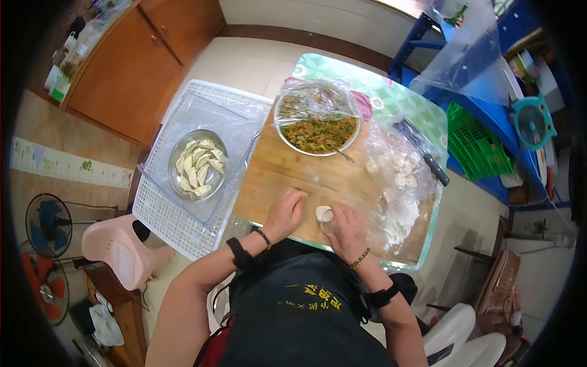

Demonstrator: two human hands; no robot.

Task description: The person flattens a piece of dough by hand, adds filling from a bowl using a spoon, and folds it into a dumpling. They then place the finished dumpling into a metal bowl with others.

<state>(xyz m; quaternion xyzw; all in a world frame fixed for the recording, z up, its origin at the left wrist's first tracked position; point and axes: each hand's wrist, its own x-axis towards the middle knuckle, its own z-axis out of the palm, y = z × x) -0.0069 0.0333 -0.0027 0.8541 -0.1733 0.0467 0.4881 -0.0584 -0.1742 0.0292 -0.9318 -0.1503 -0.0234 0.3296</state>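
Head view: one dough round [324, 214] in right hand [347, 233] grip, left hand [284, 211] grip released, beside two bowls [318, 153].

Bright, even daylight from the window [422, 6] beyond the bench's [275, 171] far edge; soft shadows; mild glare on plastic wrap [315, 101]. Fisheye distortion bends edges; black vignette at corners.

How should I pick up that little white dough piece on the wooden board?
Probably pinch the dough piece by its outer edge, coming from the far side. It lies low on the wooden board, so only the rim offers a hold. The right hand crowds its near side; the left hand sits apart.
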